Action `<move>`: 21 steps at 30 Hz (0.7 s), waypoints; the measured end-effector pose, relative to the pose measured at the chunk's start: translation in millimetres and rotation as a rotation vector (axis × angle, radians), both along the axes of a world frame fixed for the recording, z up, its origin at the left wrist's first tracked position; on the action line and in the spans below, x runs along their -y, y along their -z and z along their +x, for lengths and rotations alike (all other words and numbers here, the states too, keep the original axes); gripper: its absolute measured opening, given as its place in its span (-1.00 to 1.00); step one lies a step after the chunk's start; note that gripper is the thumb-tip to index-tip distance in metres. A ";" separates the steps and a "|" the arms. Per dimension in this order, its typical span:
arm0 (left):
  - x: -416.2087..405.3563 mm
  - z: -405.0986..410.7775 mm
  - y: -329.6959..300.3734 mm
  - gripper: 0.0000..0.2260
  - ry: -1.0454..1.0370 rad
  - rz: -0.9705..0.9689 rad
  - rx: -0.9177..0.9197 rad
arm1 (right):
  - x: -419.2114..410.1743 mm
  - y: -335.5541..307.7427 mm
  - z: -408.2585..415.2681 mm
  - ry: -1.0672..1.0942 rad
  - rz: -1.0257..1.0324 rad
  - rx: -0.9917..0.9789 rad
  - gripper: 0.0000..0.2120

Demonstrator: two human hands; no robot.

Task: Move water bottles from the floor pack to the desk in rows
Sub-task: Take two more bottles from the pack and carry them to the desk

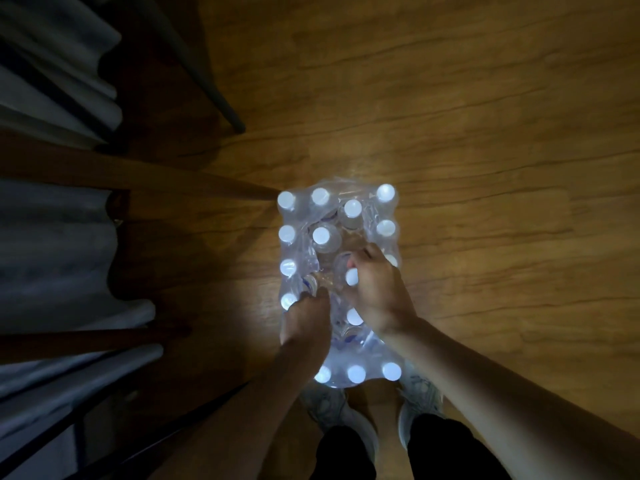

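A shrink-wrapped pack of water bottles with white caps stands on the wooden floor, its plastic torn open in the middle. My right hand is closed around the neck of one bottle inside the pack, its white cap showing between my fingers. My left hand reaches into the left side of the pack, fingers curled over another bottle whose cap I cannot see. Several capped bottles line the pack's edges. The desk top is not visible.
Dark wooden and metal furniture legs and grey curtain folds fill the left side. My two shoes stand right behind the pack. Bare wooden floor spreads to the right and beyond.
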State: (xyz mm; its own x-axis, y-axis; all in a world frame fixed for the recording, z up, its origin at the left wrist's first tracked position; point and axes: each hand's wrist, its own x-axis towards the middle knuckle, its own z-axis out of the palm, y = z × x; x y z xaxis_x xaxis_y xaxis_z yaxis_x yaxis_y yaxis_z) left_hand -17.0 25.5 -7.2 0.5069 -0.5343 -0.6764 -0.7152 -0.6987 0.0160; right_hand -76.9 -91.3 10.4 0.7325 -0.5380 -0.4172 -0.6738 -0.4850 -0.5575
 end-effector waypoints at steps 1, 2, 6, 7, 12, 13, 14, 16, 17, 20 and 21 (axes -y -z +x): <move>-3.9 1.4 -11.0 -0.59 -0.048 -0.033 -0.029 | 0.0 -10.5 -0.2 0.007 0.006 -0.008 -0.74; -6.6 1.8 -23.0 -0.57 -0.097 -0.072 -0.057 | 0.6 -22.7 -0.6 0.014 0.013 -0.017 -0.78; -7.6 0.0 -87.7 -0.63 -0.278 -0.206 -0.071 | 0.8 -80.1 -5.3 0.046 0.015 -0.001 -0.83; -6.8 -1.2 -106.4 -0.64 -0.323 -0.232 -0.075 | -0.2 -95.9 -6.9 0.052 0.012 -0.002 -0.83; -4.5 -1.0 -207.7 -0.73 -0.467 -0.373 -0.083 | -6.3 -187.8 -17.0 0.089 0.017 -0.015 -0.81; -5.6 -0.3 -229.2 -0.73 -0.491 -0.391 -0.076 | -7.7 -207.9 -19.4 0.102 0.014 -0.026 -0.81; -7.0 -0.3 -251.0 -0.73 -0.508 -0.403 -0.069 | -8.7 -228.1 -22.2 0.119 0.009 -0.034 -0.81; -9.9 -3.4 -295.3 -0.72 -0.506 -0.417 -0.069 | -10.4 -268.7 -26.6 0.145 0.014 -0.048 -0.81; -11.7 -6.5 -317.6 -0.72 -0.498 -0.426 -0.071 | -11.3 -289.4 -28.2 0.150 0.017 -0.053 -0.81; -14.5 -16.6 -383.9 -0.72 -0.489 -0.472 -0.078 | -12.2 -353.4 -35.7 0.153 0.004 -0.056 -0.79; -15.5 -20.0 -405.7 -0.72 -0.489 -0.485 -0.082 | -13.1 -375.2 -39.0 0.146 -0.001 -0.058 -0.78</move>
